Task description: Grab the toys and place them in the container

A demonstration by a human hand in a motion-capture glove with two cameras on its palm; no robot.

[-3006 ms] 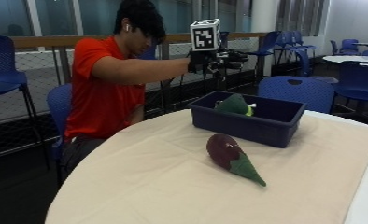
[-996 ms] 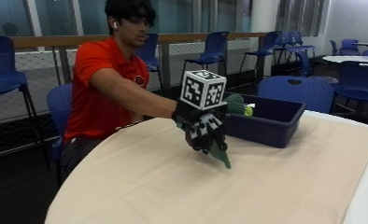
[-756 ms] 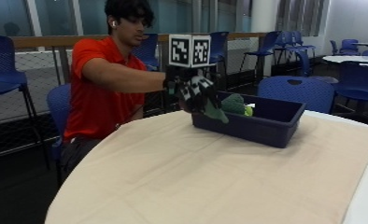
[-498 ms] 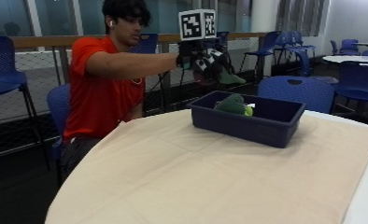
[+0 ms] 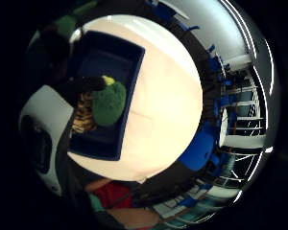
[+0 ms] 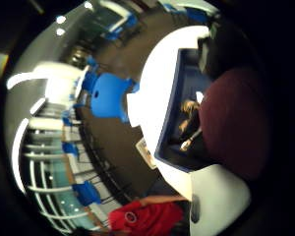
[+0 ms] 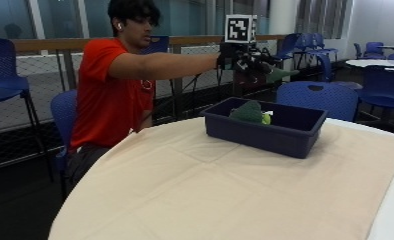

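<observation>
Your seated body, in a red shirt [image 7: 110, 95], occupies the left of the outside view, behind the round table [image 7: 203, 200] with its cream cloth. From there your right arm reaches out level toward the right, ending in the gloved right hand [image 7: 245, 57], raised above the far side of the blue container [image 7: 267, 131] and well clear of its rim. The fingers are curled round the eggplant toy [image 7: 267, 72], whose green leafy tip juts out past the hand toward the right; the dark purple body is mostly hidden by the glove in this view. Below, the container stands on the cloth at the middle right of the table, and a green plush toy [image 7: 248, 111] with a pale yellow-green patch lies inside it, showing just above the near wall. The thumb-side palm view confirms the hold: the eggplant's maroon body [image 6: 231, 120] fills much of the picture, close against the palm, with the container's open interior [image 6: 187, 93] beneath it. The little-finger-side palm view looks straight down into the container [image 5: 134, 81] (its rim and dark floor both visible), where the green plush toy [image 5: 109, 101] lies beside a striped orange-and-black toy [image 5: 84, 114] on the floor of the bin.
</observation>
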